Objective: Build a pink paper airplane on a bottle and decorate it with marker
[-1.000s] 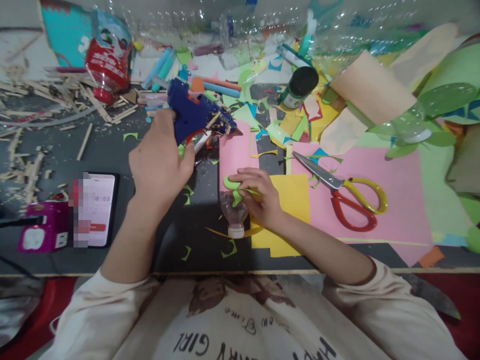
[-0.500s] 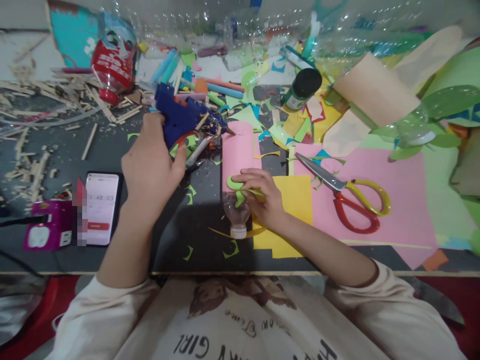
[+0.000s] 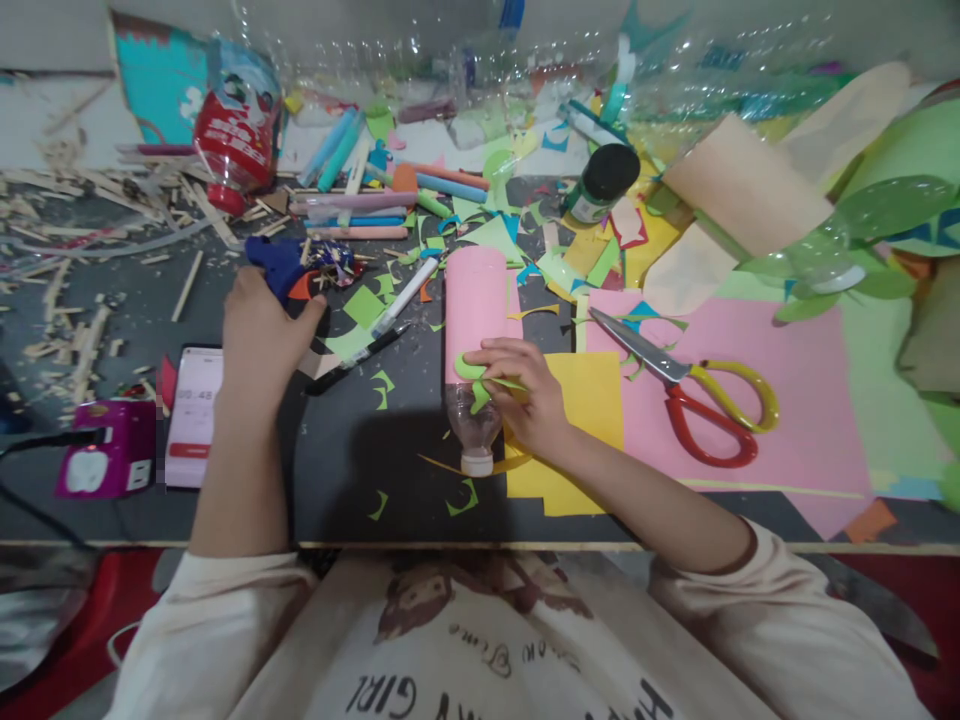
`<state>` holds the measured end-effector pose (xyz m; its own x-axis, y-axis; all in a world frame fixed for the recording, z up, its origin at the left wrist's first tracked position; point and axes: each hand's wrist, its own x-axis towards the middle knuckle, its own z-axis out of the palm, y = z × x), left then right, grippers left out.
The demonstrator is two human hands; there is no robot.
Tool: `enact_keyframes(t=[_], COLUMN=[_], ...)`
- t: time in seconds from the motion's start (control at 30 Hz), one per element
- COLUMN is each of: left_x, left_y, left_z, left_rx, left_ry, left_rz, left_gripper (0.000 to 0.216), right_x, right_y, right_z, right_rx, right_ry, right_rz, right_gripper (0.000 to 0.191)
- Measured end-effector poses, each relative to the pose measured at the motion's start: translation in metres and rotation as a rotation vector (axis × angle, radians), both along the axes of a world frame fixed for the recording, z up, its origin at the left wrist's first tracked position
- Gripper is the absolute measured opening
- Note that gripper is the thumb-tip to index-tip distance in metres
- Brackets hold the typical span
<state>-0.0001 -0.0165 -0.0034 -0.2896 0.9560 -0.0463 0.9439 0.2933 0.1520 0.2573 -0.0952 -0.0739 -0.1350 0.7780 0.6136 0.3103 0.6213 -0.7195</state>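
Note:
My left hand [image 3: 259,335] is closed round the blue glue gun [image 3: 279,262], which lies low on the dark table to the left of centre. A small plastic bottle [image 3: 474,340] wrapped in pink paper lies in the middle, cap toward me. My right hand [image 3: 525,395] presses a green paper strip [image 3: 471,370] against the bottle's shoulder, fingers bent over it. A yellow sheet [image 3: 581,420] lies under that hand.
Red and yellow scissors [image 3: 690,385] lie on pink paper at the right. A phone [image 3: 193,415] and a purple box [image 3: 101,460] sit at the left. Wood splinters [image 3: 82,230], coloured sticks, paper scraps, a dark-capped jar [image 3: 600,180] and clear bottles crowd the back.
My left hand has carried the glue gun away from the bottle, leftward and down to the table. My right hand has stayed on the green strip.

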Motion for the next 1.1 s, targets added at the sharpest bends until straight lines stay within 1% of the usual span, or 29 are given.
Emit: enact_keyframes(t=[0.07, 0.1, 0.13, 0.17, 0.2, 0.27, 0.3, 0.33, 0.43, 0.47, 0.5, 0.63, 0.8, 0.93, 1.0, 1.1], left_x=[-0.005, -0.007, -0.008, -0.006, -0.002, 0.016, 0.028, 0.042, 0.076, 0.082, 0.086, 0.083, 0.079, 0.081, 0.081, 0.081], left_y=[0.0, 0.001, 0.002, 0.003, 0.004, 0.004, 0.003, 0.002, -0.004, -0.007, -0.008, -0.015, -0.02, -0.021, -0.021, -0.021], left_z=[-0.005, -0.008, -0.012, -0.017, -0.023, -0.034, -0.039, -0.044, -0.055, -0.058, -0.06, -0.066, -0.067, -0.067, -0.067, -0.068], left_rx=[0.006, 0.057, 0.144, 0.252, 0.391, 0.544, 0.576, 0.6, 0.705, 0.738, 0.73, 0.742, 0.738, 0.717, 0.691, 0.67], left_ry=[0.026, 0.045, 0.041, 0.01, -0.05, -0.274, -0.409, -0.512, -0.677, -0.713, -0.738, -0.809, -0.818, -0.824, -0.851, -0.887], left_rz=[-0.047, -0.055, -0.117, -0.22, -0.323, -0.576, -0.655, -0.682, -0.723, -0.753, -0.756, -0.796, -0.851, -0.875, -0.875, -0.867], left_gripper=[0.059, 0.059, 0.058, 0.055, 0.052, 0.044, 0.041, 0.038, 0.028, 0.024, 0.022, 0.016, 0.017, 0.017, 0.018, 0.019], right_x=[0.001, 0.001, 0.002, 0.002, 0.003, 0.004, 0.005, 0.005, 0.005, 0.005, 0.004, 0.003, 0.002, 0.002, 0.005, 0.016], right_y=[0.0, 0.0, -0.001, -0.001, -0.001, -0.002, -0.002, -0.002, -0.002, -0.002, -0.002, -0.002, -0.003, -0.004, -0.002, 0.008], right_z=[0.0, 0.0, 0.0, 0.0, 0.0, 0.0, 0.0, 0.0, 0.0, 0.0, 0.001, 0.003, 0.006, 0.009, 0.01, 0.013], right_rx=[-0.008, -0.014, -0.024, -0.036, -0.05, -0.074, -0.081, -0.084, -0.081, -0.077, -0.074, -0.066, -0.013, -0.062, -0.095, -0.113], right_ry=[-0.01, -0.006, 0.003, 0.014, 0.025, 0.038, 0.039, 0.038, 0.038, 0.04, 0.043, 0.039, 0.013, 0.045, 0.096, 0.153], right_rz=[0.004, 0.012, 0.024, 0.037, 0.049, 0.065, 0.069, 0.07, 0.064, 0.061, 0.059, 0.059, 0.095, 0.07, -0.011, -0.262], right_gripper=[0.016, 0.016, 0.016, 0.016, 0.016, 0.015, 0.014, 0.014, 0.012, 0.011, 0.01, 0.01, 0.012, 0.011, 0.009, 0.009])
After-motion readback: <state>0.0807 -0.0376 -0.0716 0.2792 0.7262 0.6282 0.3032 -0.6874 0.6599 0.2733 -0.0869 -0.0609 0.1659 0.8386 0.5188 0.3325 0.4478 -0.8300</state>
